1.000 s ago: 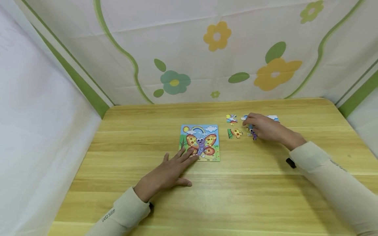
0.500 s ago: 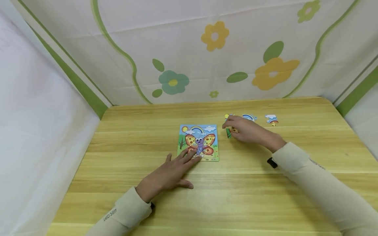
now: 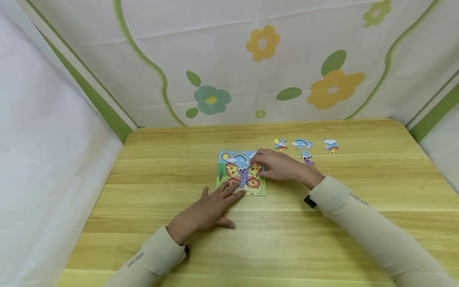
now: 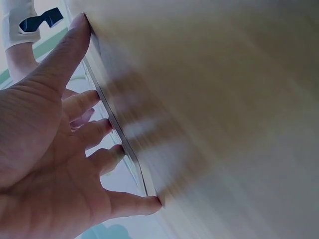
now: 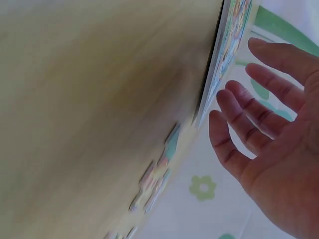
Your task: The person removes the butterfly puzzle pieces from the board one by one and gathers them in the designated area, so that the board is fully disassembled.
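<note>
Right now, the puzzle [image 3: 247, 156] lies flat in the middle of the tabletop [image 3: 258, 239]. It shows a butterfly [image 3: 243, 172] with a purple body, a sun [image 3: 225, 156] and a rainbow. The left hand [image 3: 205, 215] is spread out, with its middle fingers resting on the bottom part of the puzzle. Those fingers are loose and grab nothing. Its thumb sticks out to the side, off the puzzle.

The right hand [image 3: 281, 165] is over the right side of the puzzle. Its fingers are a little bent and apart, and they look free of anything. I cannot tell if the tips touch the puzzle.

Four loose pieces can be seen to the right of the puzzle. The sun piece [image 3: 280, 144], the rainbow piece [image 3: 303, 144] and the cloud piece [image 3: 330, 145] make a row. The face piece [image 3: 306, 158] sits just below the rainbow piece, near the right wrist.
</note>
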Tool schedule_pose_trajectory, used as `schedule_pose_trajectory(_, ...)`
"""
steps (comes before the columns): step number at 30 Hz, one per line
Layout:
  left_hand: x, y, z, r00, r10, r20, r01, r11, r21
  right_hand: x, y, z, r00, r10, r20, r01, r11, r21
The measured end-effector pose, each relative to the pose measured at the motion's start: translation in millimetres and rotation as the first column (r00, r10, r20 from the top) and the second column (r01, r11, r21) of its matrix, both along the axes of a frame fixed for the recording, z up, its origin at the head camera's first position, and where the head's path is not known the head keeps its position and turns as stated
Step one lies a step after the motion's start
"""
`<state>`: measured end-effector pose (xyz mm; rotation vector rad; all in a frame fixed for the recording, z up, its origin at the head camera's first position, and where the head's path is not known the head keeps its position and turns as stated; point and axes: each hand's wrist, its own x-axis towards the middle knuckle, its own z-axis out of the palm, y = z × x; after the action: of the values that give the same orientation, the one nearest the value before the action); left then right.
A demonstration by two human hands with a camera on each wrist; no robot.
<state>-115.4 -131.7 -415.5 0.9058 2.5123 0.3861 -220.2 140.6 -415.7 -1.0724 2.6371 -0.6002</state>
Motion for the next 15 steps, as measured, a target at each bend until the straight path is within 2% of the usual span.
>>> schedule_pose_trajectory(15,-1.1,-0.7,-0.2,1.0,0.004,0.009,-0.004,1.0,0.009,0.0,-17,-4.0,0.995,-0.079,0.059,0.075,0.996,0.055)
